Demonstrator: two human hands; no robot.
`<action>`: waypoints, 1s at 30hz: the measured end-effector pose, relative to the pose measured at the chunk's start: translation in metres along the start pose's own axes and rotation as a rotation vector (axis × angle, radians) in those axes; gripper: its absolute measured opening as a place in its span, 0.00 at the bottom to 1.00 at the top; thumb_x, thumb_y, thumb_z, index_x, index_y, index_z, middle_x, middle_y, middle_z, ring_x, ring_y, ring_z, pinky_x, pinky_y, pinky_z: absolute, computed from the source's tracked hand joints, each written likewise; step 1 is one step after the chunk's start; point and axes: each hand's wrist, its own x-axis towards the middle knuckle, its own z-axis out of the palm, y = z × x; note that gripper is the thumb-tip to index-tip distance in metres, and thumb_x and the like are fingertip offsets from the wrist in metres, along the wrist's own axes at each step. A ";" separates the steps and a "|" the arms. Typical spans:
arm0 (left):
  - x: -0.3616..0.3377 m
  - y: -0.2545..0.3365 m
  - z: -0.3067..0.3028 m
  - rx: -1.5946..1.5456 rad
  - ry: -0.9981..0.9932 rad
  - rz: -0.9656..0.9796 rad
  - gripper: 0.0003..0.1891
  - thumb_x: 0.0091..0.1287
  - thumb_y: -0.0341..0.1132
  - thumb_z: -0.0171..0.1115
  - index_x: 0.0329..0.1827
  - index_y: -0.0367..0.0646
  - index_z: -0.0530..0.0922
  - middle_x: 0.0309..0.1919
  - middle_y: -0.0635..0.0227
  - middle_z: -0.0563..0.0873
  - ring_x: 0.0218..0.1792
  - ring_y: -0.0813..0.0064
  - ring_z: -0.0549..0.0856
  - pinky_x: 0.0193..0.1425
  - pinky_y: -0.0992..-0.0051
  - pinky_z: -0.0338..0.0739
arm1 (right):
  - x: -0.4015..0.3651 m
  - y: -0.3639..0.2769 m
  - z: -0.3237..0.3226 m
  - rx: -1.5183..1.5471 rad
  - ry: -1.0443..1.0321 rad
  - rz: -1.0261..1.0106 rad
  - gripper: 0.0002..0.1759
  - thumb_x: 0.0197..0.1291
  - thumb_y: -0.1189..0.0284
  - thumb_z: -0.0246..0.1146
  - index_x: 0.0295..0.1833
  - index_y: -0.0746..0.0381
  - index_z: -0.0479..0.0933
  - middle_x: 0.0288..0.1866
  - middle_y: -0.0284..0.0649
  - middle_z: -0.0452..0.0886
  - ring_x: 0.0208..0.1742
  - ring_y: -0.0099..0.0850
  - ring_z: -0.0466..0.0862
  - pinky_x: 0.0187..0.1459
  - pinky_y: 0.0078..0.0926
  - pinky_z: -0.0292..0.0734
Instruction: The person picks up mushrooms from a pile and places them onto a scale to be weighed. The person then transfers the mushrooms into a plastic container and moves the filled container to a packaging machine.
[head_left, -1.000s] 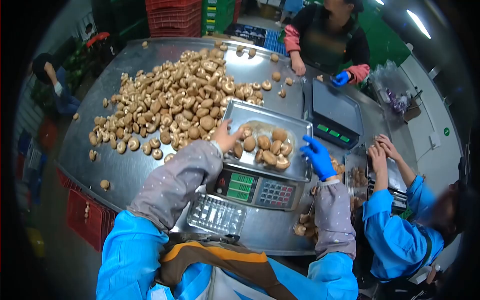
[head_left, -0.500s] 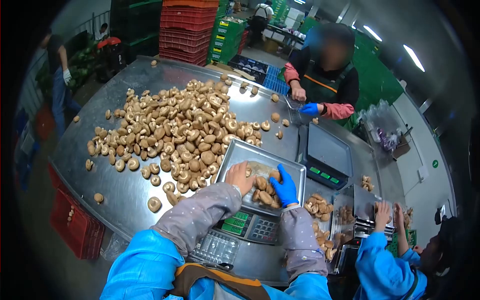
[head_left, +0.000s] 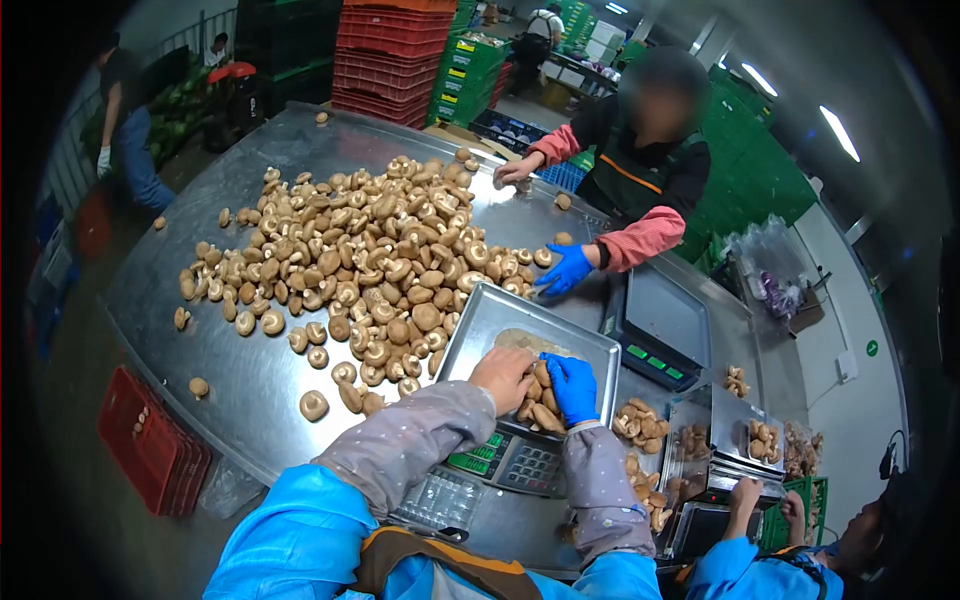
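A weighing scale (head_left: 530, 466) with a wide metal pan (head_left: 603, 349) stands in front of me. In the pan lies a cluster of brown shiitake mushrooms (head_left: 541, 408), bunched toward the near side. My left hand (head_left: 503, 378), bare, is curled around the left side of the cluster, its fingertips partly hidden. My right hand (head_left: 571, 388), in a blue glove, closes over the cluster's right side with fingers bent inward. The two hands nearly meet at the top of it. A large heap of loose shiitake (head_left: 370, 250) spreads over the metal table just beyond the pan.
Another scale (head_left: 665, 320) stands to the right, with piled mushrooms (head_left: 641, 424) near it. Clear plastic punnets (head_left: 440, 500) lie below my scale. Across the table a co-worker (head_left: 640, 175) reaches toward the heap; another person (head_left: 770, 560) works at lower right. Red crates (head_left: 150, 440) stand at left.
My hands have drawn together, from spread either side of the pan to closed around the mushrooms at its near side. The co-worker opposite has reached both arms out over the table.
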 end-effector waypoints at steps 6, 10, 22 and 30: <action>0.006 -0.018 -0.006 -0.303 -0.143 -0.257 0.26 0.65 0.40 0.59 0.66 0.43 0.68 0.55 0.51 0.79 0.54 0.53 0.79 0.60 0.63 0.72 | -0.008 0.021 -0.005 0.347 0.122 0.041 0.20 0.66 0.63 0.61 0.60 0.61 0.75 0.53 0.44 0.79 0.55 0.34 0.79 0.56 0.28 0.72; 0.001 -0.036 -0.013 -0.529 -0.059 -0.426 0.28 0.66 0.46 0.60 0.67 0.44 0.67 0.57 0.50 0.78 0.58 0.56 0.78 0.63 0.66 0.71 | -0.029 0.037 -0.029 0.452 0.187 0.100 0.19 0.67 0.67 0.59 0.60 0.64 0.75 0.60 0.42 0.76 0.59 0.32 0.76 0.61 0.28 0.70; -0.020 -0.019 0.009 -0.057 0.066 -0.239 0.36 0.63 0.41 0.61 0.70 0.37 0.58 0.66 0.45 0.66 0.68 0.48 0.64 0.73 0.60 0.56 | -0.060 0.007 0.035 0.291 0.327 0.094 0.28 0.64 0.67 0.61 0.67 0.62 0.66 0.66 0.46 0.69 0.67 0.38 0.69 0.67 0.33 0.62; -0.032 -0.017 -0.042 -0.110 0.165 -0.423 0.19 0.60 0.44 0.66 0.50 0.43 0.78 0.47 0.54 0.80 0.49 0.54 0.79 0.53 0.64 0.74 | -0.093 0.019 0.000 0.631 0.509 0.244 0.24 0.66 0.73 0.58 0.66 0.64 0.68 0.64 0.41 0.72 0.61 0.30 0.72 0.61 0.27 0.68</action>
